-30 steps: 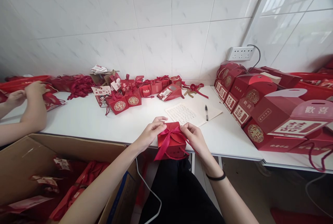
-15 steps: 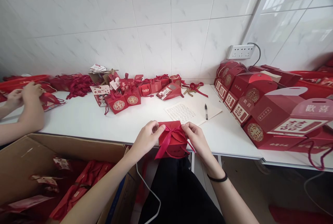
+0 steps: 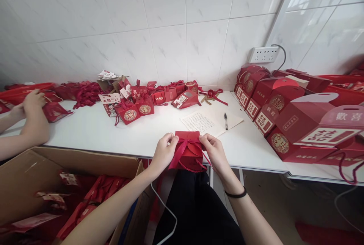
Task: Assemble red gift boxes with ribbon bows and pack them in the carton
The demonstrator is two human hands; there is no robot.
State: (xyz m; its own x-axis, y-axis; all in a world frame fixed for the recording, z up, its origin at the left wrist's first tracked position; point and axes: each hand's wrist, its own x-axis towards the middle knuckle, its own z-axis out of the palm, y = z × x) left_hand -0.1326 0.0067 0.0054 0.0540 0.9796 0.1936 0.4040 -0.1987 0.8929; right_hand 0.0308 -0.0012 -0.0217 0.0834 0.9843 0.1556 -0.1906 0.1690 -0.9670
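A small red gift box (image 3: 193, 161) is at the table's front edge, just above my lap, with a twisted red cord hanging over its front. Across its top runs a crimson satin ribbon (image 3: 187, 143), tied in a bow. My left hand (image 3: 165, 153) is closed, thumb and forefinger pinching the ribbon at the box's left upper corner. On the opposite corner, my right hand (image 3: 214, 150) pinches the ribbon's other side, a thin tail dangling below it. The fingertips hide the ends of the bow.
Finished-looking small red boxes (image 3: 146, 106) stand along the wall. Written paper (image 3: 199, 123) and a pen (image 3: 225, 121) lie beyond my hands. Large red boxes (image 3: 309, 123) are stacked at right. An open carton (image 3: 85, 153) stands lower left. A co-worker's hands (image 3: 32, 104) work at far left.
My left hand has shifted slightly right and down along the box. The ribbon's left tail now hangs closer to that hand, and more of the box's front shows. My right hand stays nearly in place.
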